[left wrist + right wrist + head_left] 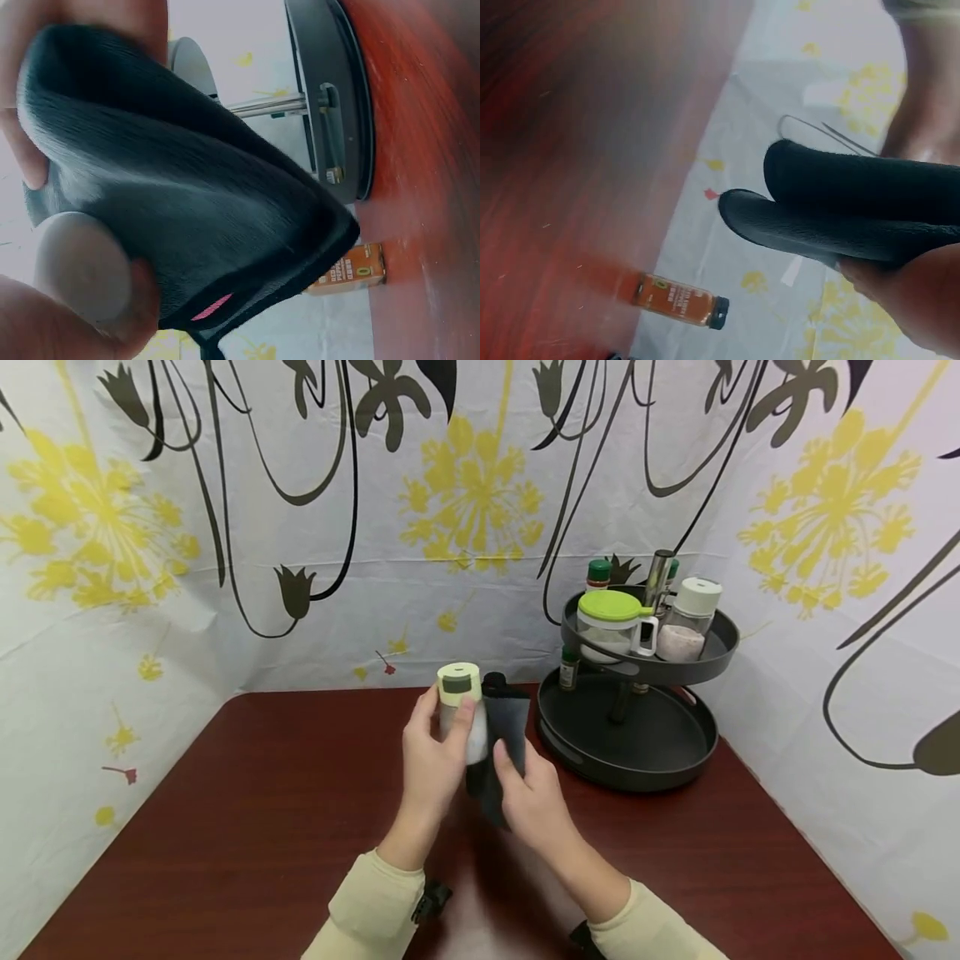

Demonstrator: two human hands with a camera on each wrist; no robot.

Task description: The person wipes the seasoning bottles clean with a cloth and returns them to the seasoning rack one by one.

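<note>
Over the middle of the table, my left hand [433,760] grips a small jar [460,683] with a pale yellow-green lid and a whitish body, thumb in front. In the left wrist view its round white base [84,266] shows between the fingers. A folded dark grey cloth [512,727] hangs from my right hand [536,797], which pinches it with the thumb on the near side. The cloth is right beside the jar and overlaps its side. In the right wrist view two folds of the cloth [817,217] jut out past the fingers.
A red pepper bottle [676,300] with a black cap stands on the table behind the cloth, mostly hidden in the head view. At right is a two-tier black turntable [630,768]; its upper tray carries a green-lidded jar [607,618], a white-capped shaker [686,622] and other bottles.
</note>
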